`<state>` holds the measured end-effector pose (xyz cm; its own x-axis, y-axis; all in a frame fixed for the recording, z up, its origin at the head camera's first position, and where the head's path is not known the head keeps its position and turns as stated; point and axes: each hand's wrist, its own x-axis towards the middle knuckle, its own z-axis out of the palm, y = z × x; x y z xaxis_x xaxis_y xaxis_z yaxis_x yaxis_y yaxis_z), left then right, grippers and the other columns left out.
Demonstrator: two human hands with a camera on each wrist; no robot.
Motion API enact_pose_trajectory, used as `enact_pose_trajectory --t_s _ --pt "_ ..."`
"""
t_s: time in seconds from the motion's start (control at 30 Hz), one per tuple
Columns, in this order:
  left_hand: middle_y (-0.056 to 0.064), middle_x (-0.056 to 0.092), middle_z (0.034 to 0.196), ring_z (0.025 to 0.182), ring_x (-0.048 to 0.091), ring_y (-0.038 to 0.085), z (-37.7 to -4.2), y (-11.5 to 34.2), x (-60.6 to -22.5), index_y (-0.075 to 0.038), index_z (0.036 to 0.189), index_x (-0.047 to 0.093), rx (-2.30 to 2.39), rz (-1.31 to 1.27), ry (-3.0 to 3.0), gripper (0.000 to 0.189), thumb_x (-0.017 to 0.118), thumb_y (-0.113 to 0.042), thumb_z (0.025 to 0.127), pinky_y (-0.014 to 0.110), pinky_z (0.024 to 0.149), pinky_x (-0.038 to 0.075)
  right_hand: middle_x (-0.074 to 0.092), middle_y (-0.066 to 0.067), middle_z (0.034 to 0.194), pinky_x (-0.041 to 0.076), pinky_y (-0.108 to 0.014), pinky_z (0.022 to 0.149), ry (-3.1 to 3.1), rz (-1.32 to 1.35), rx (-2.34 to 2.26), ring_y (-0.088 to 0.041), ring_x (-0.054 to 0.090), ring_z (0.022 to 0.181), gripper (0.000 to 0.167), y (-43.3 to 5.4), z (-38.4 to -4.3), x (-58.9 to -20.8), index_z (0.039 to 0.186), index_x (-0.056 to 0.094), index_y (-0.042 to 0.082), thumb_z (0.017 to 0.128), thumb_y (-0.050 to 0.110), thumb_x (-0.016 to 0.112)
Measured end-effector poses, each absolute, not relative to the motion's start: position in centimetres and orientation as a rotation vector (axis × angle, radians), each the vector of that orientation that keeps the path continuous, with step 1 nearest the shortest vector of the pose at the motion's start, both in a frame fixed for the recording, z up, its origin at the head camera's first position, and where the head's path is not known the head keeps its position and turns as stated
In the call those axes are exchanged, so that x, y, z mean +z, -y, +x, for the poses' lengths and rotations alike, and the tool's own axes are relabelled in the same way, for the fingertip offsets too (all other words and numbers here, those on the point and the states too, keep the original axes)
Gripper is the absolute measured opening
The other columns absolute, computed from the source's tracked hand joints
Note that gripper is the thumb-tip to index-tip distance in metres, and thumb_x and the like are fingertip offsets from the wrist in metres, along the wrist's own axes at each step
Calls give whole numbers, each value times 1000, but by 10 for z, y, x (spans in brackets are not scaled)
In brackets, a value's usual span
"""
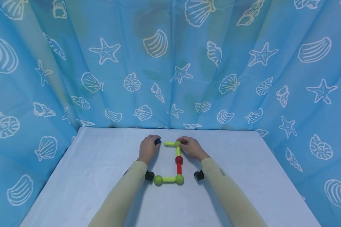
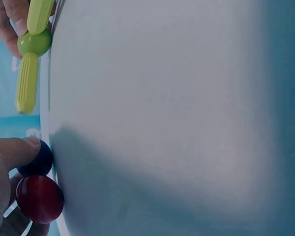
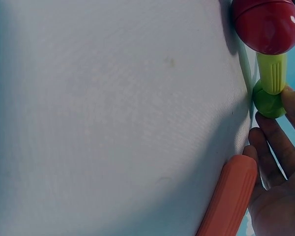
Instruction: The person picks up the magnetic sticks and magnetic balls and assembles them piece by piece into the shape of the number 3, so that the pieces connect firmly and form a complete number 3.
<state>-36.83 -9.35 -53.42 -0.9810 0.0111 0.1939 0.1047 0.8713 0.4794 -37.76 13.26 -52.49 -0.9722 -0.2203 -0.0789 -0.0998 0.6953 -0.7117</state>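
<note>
My left hand [image 1: 147, 150] holds a dark blue ball [image 1: 157, 142] under its thumb. Beside that ball, a red ball [image 2: 39, 199] sits by the curled fingers in the left wrist view; the head view hides it. Thumb and fingers of my right hand [image 1: 192, 147] pinch a green ball [image 3: 266, 104], from which a yellow-green rod [image 1: 169, 143] points left with a free end. A second yellow-green rod [image 1: 178, 152] joins this ball to a red ball [image 1: 179, 160] nearer me. Close below the right fingers lies an orange-red rod [image 3: 228, 196], hidden in the head view.
From the red ball a red rod [image 1: 179, 168] runs to a green corner ball [image 1: 179, 179]. There a yellow-green rod [image 1: 169, 179] leads left to another green ball [image 1: 158, 180]. The white table [image 1: 102, 176] meets a blue shell-patterned curtain [image 1: 170, 104] at the back and sides.
</note>
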Motion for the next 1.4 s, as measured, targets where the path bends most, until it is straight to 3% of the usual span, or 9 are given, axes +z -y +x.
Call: enact_pose_trajectory --t_s 0.8,1.27,1.4 --pt "9 64 133 130 56 28 -357 92 -534 -15 127 68 -1086 -118 2836 33 74 -15 94 46 109 44 66 -3 127 45 -48 107 -2750 -267 -1115 -25 57 122 31 -131 -377 -523 131 66 23 100 26 66" --pt "7 64 134 130 56 26 -358 103 -538 -17 133 66 -1347 -131 2771 38 72 -19 96 44 109 43 66 -3 123 46 -48 106 -2757 -265 -1121 -26 59 120 30 -132 -377 -524 129 67 23 99 25 67" --pt "7 67 131 122 61 25 -363 109 -544 -16 131 67 -1414 -153 2738 34 71 -18 97 42 105 47 66 -4 123 47 -47 105 -2756 -266 -1134 -26 59 119 30 -132 -377 -524 129 67 24 99 25 67"
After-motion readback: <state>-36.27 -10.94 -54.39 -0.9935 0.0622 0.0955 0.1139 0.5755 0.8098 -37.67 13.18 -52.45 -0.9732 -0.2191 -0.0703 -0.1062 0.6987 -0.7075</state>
